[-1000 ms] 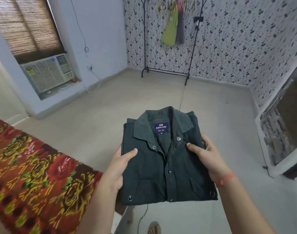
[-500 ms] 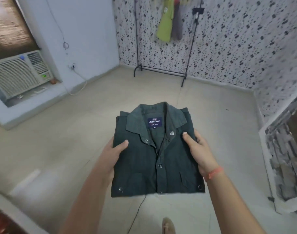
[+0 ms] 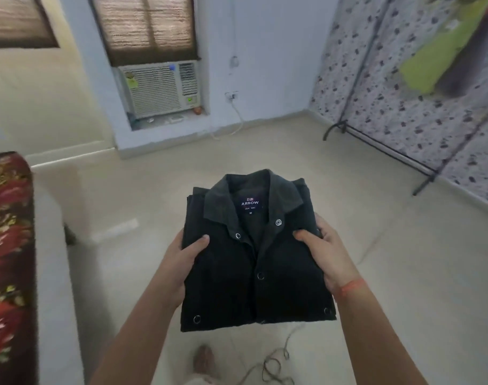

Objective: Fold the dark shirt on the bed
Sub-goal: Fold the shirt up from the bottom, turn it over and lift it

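The dark shirt is folded into a neat rectangle, collar and label facing up, and is held in the air above the floor. My left hand grips its left edge, thumb on top. My right hand grips the right edge with the thumb pressed near the placket; an orange thread circles that wrist. The bed, covered in a red and yellow floral sheet, lies at the far left, apart from the shirt.
A window air conditioner sits in the far wall. A black clothes rack with hanging garments stands at the right against the speckled wall. A loose cable and a foot are on the floor below the shirt.
The view has swung left: the bed is back at the left edge and the rack has slid to the right. Both hands keep the same grip on the folded shirt.
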